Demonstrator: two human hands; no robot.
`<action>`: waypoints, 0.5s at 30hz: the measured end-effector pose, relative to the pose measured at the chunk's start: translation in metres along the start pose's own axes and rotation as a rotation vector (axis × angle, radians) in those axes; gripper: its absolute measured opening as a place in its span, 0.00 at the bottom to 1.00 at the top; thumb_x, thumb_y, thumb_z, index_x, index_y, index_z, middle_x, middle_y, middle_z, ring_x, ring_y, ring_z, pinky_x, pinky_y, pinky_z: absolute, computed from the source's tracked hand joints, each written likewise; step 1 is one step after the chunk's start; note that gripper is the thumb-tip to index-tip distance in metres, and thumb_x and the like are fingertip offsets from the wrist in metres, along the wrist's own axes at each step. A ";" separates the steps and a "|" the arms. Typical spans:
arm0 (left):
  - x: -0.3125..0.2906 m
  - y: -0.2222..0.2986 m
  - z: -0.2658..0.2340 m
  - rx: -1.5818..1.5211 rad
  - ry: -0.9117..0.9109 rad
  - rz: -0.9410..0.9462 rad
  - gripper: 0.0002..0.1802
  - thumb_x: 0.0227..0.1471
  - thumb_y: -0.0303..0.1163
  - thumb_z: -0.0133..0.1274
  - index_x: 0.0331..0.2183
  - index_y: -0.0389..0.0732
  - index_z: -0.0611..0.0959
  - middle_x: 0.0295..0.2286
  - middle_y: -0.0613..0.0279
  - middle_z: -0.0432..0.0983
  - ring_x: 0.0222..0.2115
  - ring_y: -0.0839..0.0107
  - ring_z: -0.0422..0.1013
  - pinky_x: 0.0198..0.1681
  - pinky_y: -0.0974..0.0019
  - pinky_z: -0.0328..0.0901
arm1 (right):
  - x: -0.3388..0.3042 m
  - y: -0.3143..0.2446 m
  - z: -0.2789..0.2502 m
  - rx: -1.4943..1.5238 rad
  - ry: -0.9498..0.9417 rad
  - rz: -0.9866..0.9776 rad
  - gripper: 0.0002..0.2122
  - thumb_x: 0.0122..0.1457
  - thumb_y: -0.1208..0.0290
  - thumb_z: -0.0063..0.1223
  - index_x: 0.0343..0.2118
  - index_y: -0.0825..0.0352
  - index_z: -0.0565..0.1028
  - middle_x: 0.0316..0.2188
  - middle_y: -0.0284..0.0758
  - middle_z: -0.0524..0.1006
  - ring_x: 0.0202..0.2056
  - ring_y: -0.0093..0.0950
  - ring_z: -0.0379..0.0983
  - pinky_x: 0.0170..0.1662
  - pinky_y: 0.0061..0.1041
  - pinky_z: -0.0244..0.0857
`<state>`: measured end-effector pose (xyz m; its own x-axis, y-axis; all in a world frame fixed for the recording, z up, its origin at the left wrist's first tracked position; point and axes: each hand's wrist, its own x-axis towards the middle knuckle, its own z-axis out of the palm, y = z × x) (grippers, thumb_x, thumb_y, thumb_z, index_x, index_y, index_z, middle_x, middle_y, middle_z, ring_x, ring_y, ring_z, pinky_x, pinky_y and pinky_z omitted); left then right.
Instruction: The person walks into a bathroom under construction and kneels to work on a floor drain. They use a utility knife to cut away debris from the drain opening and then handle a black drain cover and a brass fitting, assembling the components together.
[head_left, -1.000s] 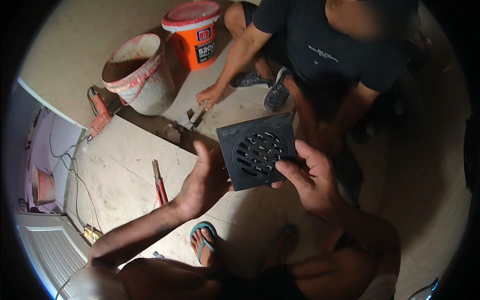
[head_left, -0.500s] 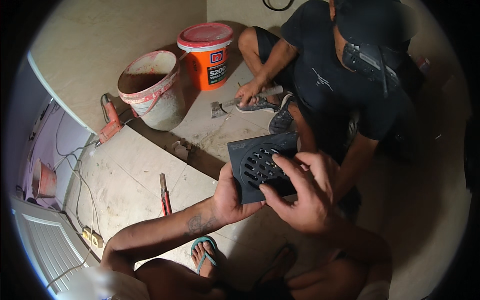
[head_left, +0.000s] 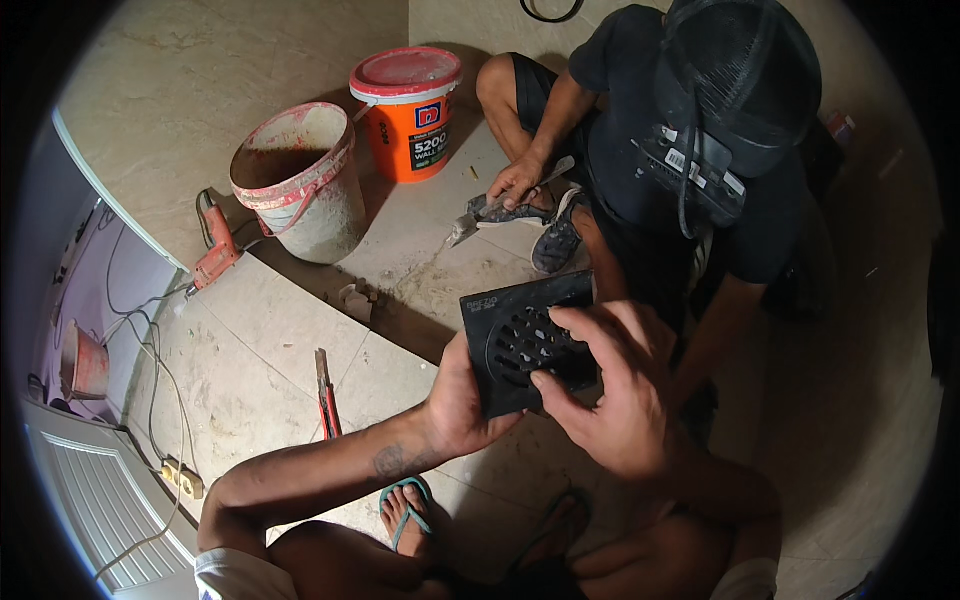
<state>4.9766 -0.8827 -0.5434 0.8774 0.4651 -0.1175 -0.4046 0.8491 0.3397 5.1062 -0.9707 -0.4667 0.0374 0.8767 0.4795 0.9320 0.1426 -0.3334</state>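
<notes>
A black square floor drain cover (head_left: pixel 484 325) with a round slotted grate (head_left: pixel 522 345) is held up in front of me, above the floor. My left hand (head_left: pixel 458 400) grips the plate by its left side and lower edge, its fingers mostly hidden beneath. On the grate, the thumb and index fingertip of my right hand (head_left: pixel 625 400) rest apart at the slots, pinching across it; the other fingers are partly hidden at the plate's right side. A red utility knife (head_left: pixel 328 402) lies on the tiles left of my hands.
Across from me a co-worker (head_left: pixel 640 170) squats, holding a scraper (head_left: pixel 464 230) against the floor. A dirty bucket (head_left: pixel 325 215) and an orange lidded bucket (head_left: pixel 405 140) stand behind a recess in the tiles (head_left: pixel 405 325). A red drill (head_left: pixel 215 258), cables and a socket strip (head_left: pixel 183 480) lie left.
The grate's slots have turned inside the plate under my right fingers. My hands and the cover have shifted slightly. The co-worker's head has bent forward, and the scraper's blade now points down at the floor.
</notes>
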 end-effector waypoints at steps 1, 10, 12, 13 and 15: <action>0.000 0.001 -0.001 0.000 0.022 -0.033 0.31 0.56 0.53 0.39 0.52 0.41 0.71 0.50 0.56 0.70 0.50 0.63 0.67 0.57 0.56 0.59 | 0.001 0.001 -0.001 -0.021 -0.017 -0.011 0.23 0.41 0.73 0.64 0.45 0.64 0.72 0.37 0.37 0.71 0.40 0.37 0.68 0.44 0.34 0.61; -0.001 0.012 -0.012 -0.001 0.006 -0.244 0.24 0.58 0.49 0.39 0.47 0.43 0.74 0.42 0.62 0.76 0.43 0.70 0.73 0.50 0.61 0.67 | 0.009 0.015 -0.010 -0.001 -0.220 -0.157 0.25 0.37 0.75 0.64 0.43 0.61 0.72 0.37 0.34 0.70 0.41 0.37 0.66 0.47 0.37 0.57; -0.002 0.016 -0.013 0.033 -0.032 -0.320 0.23 0.59 0.48 0.39 0.47 0.43 0.74 0.42 0.61 0.76 0.42 0.70 0.74 0.50 0.61 0.67 | 0.012 0.016 -0.014 -0.031 -0.282 -0.241 0.25 0.35 0.75 0.64 0.42 0.61 0.72 0.37 0.33 0.69 0.42 0.35 0.66 0.47 0.36 0.56; -0.002 0.017 -0.014 0.082 0.000 -0.364 0.23 0.59 0.48 0.39 0.47 0.43 0.74 0.42 0.61 0.76 0.42 0.70 0.74 0.49 0.61 0.67 | 0.014 0.017 -0.015 -0.029 -0.318 -0.277 0.25 0.34 0.75 0.64 0.42 0.60 0.72 0.37 0.33 0.68 0.43 0.34 0.65 0.48 0.36 0.56; -0.004 0.019 -0.013 0.065 -0.033 -0.415 0.22 0.60 0.47 0.39 0.46 0.43 0.74 0.43 0.61 0.76 0.41 0.70 0.74 0.48 0.61 0.68 | 0.017 0.015 -0.019 -0.049 -0.394 -0.336 0.25 0.33 0.76 0.63 0.41 0.60 0.73 0.37 0.32 0.67 0.44 0.33 0.64 0.48 0.36 0.54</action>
<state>4.9620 -0.8646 -0.5486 0.9708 0.0779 -0.2268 0.0010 0.9444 0.3287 5.1276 -0.9626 -0.4480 -0.3966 0.8940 0.2085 0.8854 0.4325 -0.1703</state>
